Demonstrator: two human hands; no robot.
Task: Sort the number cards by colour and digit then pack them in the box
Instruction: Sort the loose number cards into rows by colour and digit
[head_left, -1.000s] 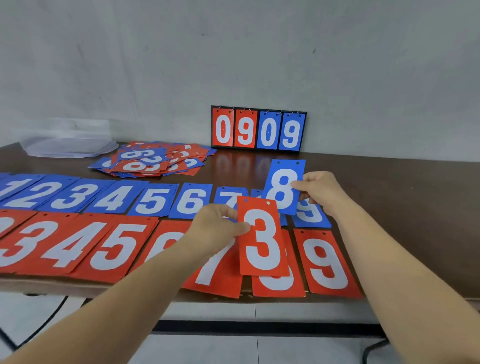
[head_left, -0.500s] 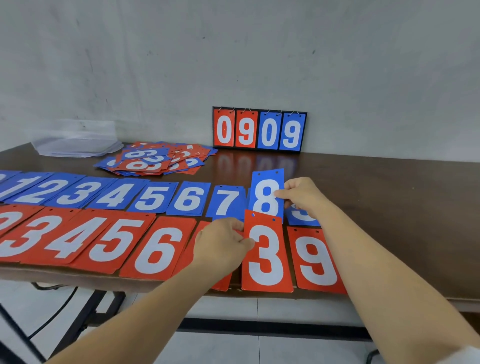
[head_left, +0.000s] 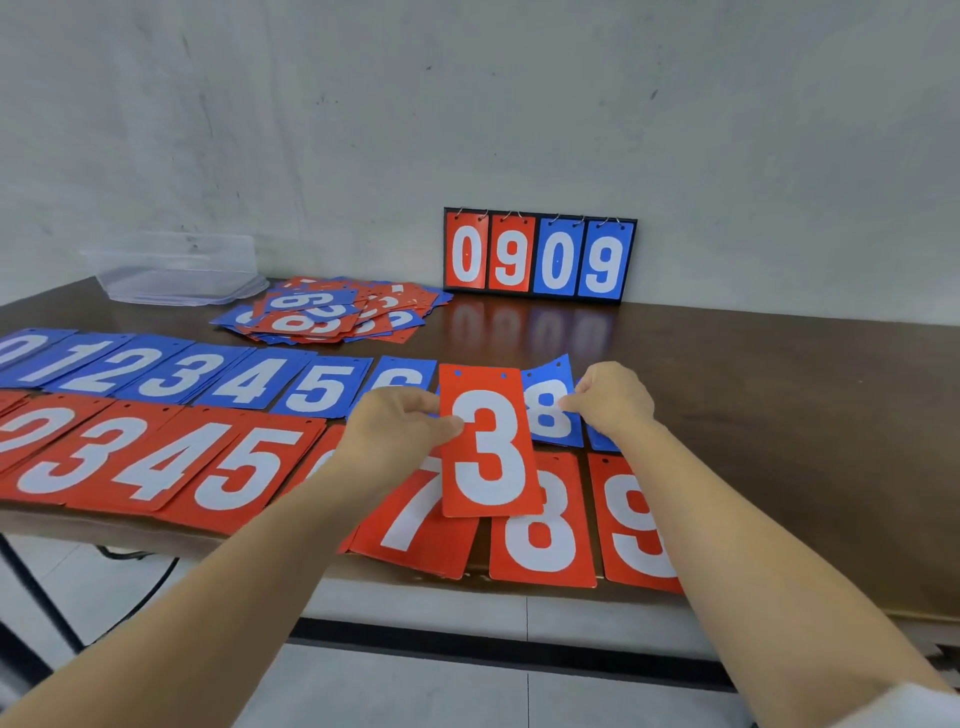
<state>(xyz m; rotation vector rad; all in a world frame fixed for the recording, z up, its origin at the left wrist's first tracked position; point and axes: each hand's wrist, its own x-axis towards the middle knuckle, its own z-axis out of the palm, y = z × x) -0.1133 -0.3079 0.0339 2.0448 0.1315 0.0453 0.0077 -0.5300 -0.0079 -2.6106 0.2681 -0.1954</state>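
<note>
Blue 8 (head_left: 551, 410) was up in the air in the right hand (head_left: 615, 397) a second ago. Now it's down in the blue row, top edge curling up. The left hand (head_left: 400, 431) had dipped the red 3 (head_left: 488, 441) over the red 8 (head_left: 543, 540), then lifted it back up, so the 8 shows again.

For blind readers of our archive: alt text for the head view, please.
A left hand holds up a red 3 card while the right hand pinches a blue 8 card, over a table with a blue row and a red row of cards in digit order. Behind: a loose card pile, a clear box, a scoreboard reading 0909.
</note>
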